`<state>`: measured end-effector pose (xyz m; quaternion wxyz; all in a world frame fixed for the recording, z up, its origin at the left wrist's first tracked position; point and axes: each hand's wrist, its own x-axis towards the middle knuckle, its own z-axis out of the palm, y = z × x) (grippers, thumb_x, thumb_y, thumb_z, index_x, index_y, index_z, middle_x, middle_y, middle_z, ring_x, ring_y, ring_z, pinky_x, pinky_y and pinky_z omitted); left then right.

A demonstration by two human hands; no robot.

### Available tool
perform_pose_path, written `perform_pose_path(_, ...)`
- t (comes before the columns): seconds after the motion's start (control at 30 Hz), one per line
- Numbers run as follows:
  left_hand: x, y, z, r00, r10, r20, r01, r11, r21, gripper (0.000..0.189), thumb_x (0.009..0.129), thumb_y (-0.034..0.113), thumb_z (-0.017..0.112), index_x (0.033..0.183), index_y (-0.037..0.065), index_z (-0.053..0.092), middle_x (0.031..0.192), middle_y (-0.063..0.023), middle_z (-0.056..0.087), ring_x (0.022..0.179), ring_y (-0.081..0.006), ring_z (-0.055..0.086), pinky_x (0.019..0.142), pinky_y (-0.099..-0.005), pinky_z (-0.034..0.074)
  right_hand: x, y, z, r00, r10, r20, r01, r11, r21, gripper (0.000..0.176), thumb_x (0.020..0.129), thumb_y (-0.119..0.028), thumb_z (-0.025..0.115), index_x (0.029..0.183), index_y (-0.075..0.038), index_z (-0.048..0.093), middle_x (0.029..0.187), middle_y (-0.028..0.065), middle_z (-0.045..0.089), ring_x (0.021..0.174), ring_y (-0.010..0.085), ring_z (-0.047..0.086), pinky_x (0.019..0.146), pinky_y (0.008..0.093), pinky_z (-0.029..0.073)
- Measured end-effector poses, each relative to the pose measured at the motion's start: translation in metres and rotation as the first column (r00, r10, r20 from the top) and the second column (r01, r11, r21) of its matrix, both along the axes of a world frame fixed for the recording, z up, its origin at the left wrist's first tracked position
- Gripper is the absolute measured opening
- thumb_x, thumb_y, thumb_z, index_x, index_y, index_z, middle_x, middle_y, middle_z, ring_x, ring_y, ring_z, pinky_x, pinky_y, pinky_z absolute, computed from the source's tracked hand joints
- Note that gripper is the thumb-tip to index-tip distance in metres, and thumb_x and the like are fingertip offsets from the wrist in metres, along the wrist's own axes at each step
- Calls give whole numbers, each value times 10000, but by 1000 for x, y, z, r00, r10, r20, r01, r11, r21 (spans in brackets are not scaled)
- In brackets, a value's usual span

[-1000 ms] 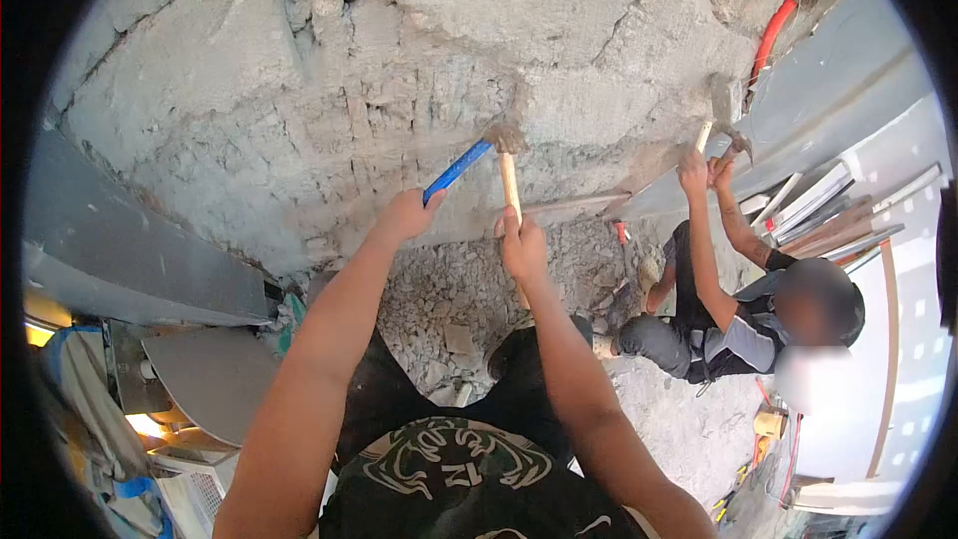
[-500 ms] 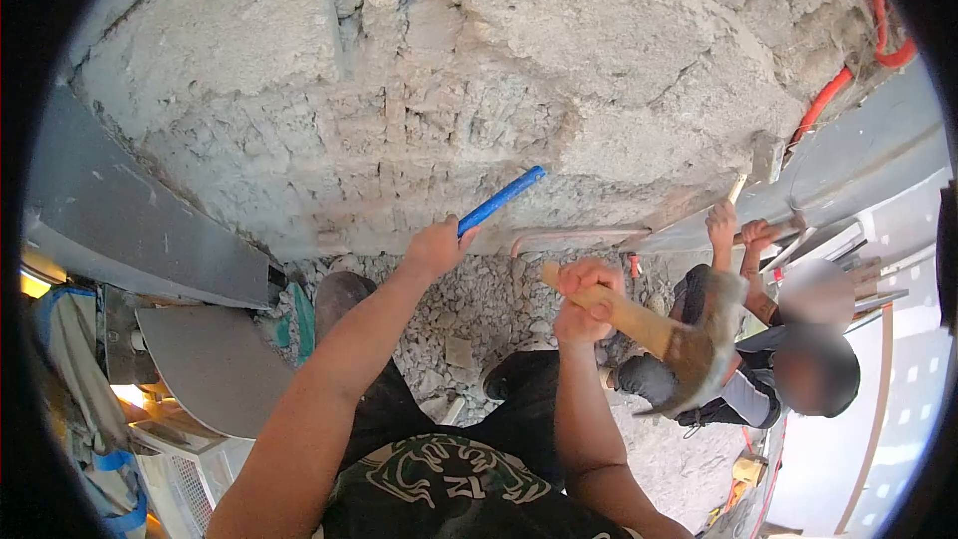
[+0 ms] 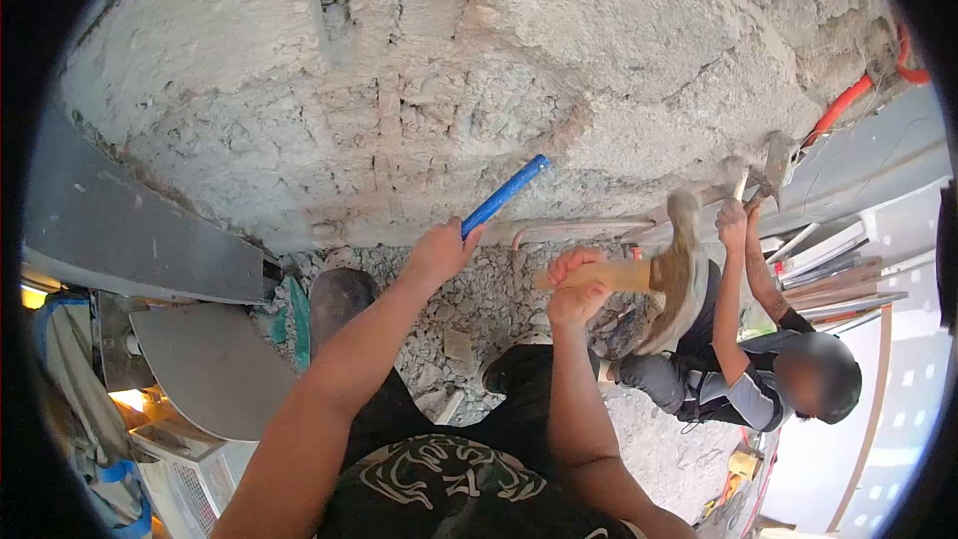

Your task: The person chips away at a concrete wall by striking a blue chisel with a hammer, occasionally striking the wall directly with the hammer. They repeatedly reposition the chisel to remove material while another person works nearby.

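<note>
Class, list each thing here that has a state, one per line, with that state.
blue chisel: slanted up toward wall
hammer: level, clear of chisel, head blurred
left hand: shut on blue chisel
right hand: shut on hammer
wall: plaster chipped away
rubble: loose, heaped below wall

Wearer's kit: dark T-shirt (image 3: 449, 479) with a pale swirling line graphic across the chest; the lettering in the middle is too warped to read. Arms bare along their full visible length. Left hand (image 3: 439, 252) and right hand (image 3: 574, 284) bare. Black trousers (image 3: 394, 419). Dark rounded boot (image 3: 339, 299), dusty toe. Second dark shoe (image 3: 499, 374), only partly visible.
</note>
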<state>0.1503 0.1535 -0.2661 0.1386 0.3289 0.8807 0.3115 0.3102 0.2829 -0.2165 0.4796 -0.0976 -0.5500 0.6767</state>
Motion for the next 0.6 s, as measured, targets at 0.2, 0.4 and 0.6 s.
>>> perform_pose_path(0.2,5,0,3,999,27,25,-27,1000,4,532,1002,477,511,947,-43,608,756,-292,659,723,-483,663,655,-549,533,7,12,-84,757,-211,618,91,971,220,565,1022,-543,453,739,-59,526,586,17,498,487,125,479,448,300,387)
perform_pose_path(0.4,9,-1,2,998,23,54,-23,1000,10,551,1001,495,501,940,-41,612,778,-296,660,763,-476,670,663,-550,532,25,-12,-24,799,-92,594,91,995,32,573,1028,-559,412,792,-56,551,568,3,472,474,137,468,463,281,400)
perform_pose_path(0.6,15,2,-5,987,67,146,-62,997,-39,568,1000,505,493,919,-43,617,782,-297,658,786,-484,668,686,-550,532,3,2,-78,992,-122,27,110,751,-651,591,1015,-591,412,788,-66,560,577,2,481,512,149,491,504,288,419)
